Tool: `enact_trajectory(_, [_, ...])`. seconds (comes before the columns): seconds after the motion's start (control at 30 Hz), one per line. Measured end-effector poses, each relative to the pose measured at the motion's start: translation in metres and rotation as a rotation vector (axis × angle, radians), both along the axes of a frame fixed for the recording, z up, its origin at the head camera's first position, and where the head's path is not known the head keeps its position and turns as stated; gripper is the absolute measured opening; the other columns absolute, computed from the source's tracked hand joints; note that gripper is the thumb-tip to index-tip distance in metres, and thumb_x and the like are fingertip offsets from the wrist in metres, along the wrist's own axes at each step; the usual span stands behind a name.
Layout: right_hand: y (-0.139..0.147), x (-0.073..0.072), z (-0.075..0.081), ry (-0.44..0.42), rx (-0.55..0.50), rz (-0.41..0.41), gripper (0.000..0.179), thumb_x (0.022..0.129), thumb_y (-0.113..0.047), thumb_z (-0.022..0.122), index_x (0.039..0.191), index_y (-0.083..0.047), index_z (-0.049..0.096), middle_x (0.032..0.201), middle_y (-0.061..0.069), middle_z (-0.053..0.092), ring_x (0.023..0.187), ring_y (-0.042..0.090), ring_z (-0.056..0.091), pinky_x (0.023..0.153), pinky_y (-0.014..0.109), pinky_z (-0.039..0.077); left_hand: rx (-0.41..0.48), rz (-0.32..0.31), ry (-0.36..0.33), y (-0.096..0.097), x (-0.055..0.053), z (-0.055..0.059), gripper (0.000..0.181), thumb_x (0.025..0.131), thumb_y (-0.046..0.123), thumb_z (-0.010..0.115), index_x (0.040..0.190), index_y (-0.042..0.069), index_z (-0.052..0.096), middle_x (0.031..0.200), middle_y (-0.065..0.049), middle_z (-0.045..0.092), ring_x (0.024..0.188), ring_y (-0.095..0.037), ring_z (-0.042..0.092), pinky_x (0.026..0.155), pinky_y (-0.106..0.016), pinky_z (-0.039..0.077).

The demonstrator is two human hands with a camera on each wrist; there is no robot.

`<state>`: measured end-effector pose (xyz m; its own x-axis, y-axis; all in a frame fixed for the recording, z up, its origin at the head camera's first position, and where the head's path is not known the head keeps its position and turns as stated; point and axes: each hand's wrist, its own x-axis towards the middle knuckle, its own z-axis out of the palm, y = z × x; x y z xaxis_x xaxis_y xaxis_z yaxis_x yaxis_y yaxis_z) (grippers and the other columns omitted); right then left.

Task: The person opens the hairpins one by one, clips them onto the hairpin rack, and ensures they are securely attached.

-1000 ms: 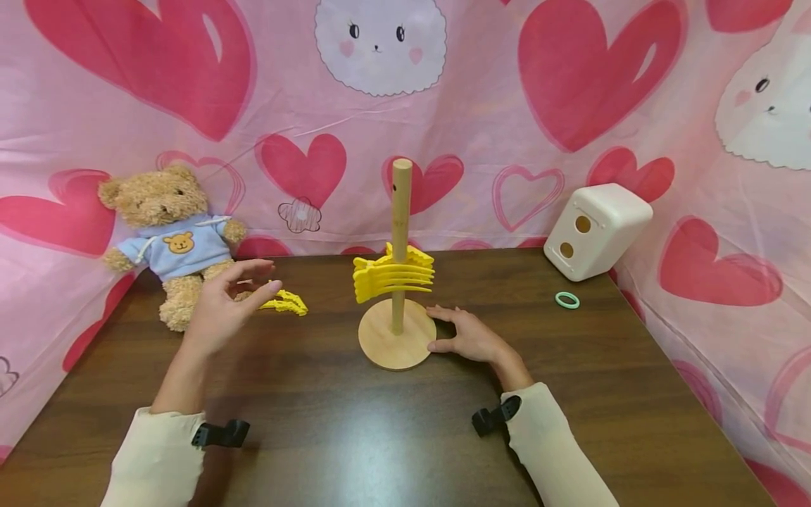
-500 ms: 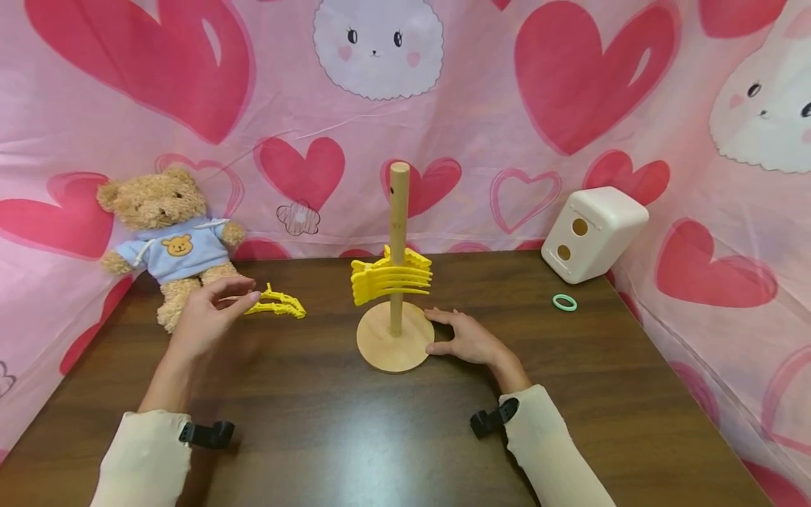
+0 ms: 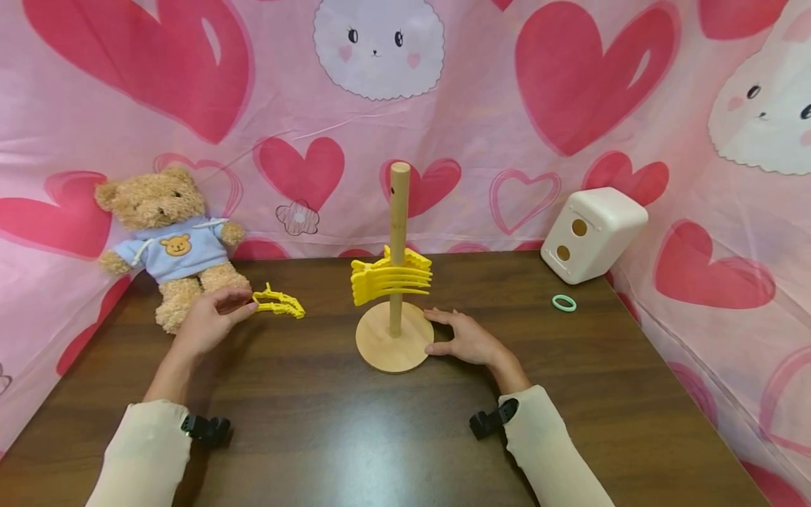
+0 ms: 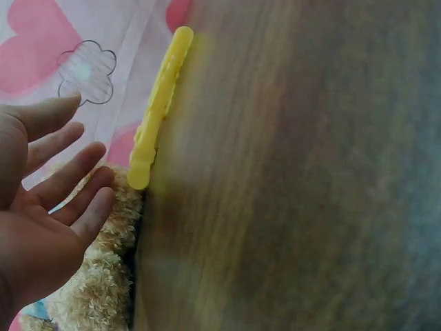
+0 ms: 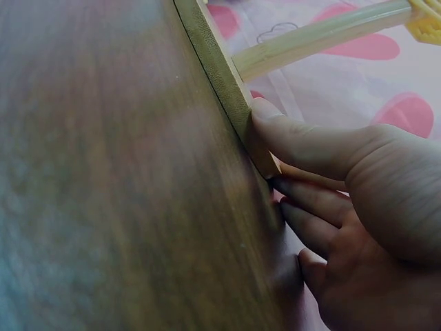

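A yellow claw hair clip (image 3: 279, 304) lies on the table at the left. My left hand (image 3: 209, 324) is just left of it, fingertips close to its near end. In the left wrist view, a gap separates the spread fingers from the clip (image 4: 160, 114). A second yellow claw clip (image 3: 389, 282) is clamped around the upright pole of a round-based wooden stand (image 3: 383, 348), above the base. My right hand (image 3: 469, 339) grips the right rim of that base, with the thumb in front and the fingers farther back, as the right wrist view also shows.
Behind my left hand, a teddy bear (image 3: 180, 246) in a blue top sits against the pink heart-printed cloth. A white box (image 3: 595, 236) with two round holes stands at the back right. Near it lies a small green ring (image 3: 564, 303).
My left hand has come down and slightly left, toward the table beside the loose clip, uncovering more of it. My right hand and the stand have stayed in place.
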<state>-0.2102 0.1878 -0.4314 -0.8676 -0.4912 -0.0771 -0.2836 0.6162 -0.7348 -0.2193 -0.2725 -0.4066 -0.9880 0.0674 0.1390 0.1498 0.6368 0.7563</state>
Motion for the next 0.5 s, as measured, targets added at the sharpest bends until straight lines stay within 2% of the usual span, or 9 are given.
enact_trajectory(0.23, [0.001,0.0,-0.001,0.002,-0.005,-0.001,0.069,0.089,-0.022,0.08,0.148,0.0,0.05,0.152,0.017,0.047,0.147,0.032,0.033,0.122,0.053,0.007,-0.05,-0.017,-0.054,0.0,-0.004,-0.008,0.045,0.099,0.025,0.069,0.129,-0.007,0.062,0.135,-0.028,0.057,0.119,-0.041,0.057,0.088,-0.027,0.044])
enact_trajectory(0.5, [0.001,-0.001,-0.001,0.0,-0.003,-0.002,0.07,0.089,-0.023,0.08,0.148,-0.001,0.05,0.152,0.017,0.047,0.147,0.032,0.033,0.122,0.052,0.008,-0.04,-0.047,-0.064,0.0,-0.006,-0.013,0.041,0.097,0.013,0.07,0.129,-0.009,0.059,0.12,-0.03,0.063,0.103,-0.038,0.063,0.075,-0.018,0.048])
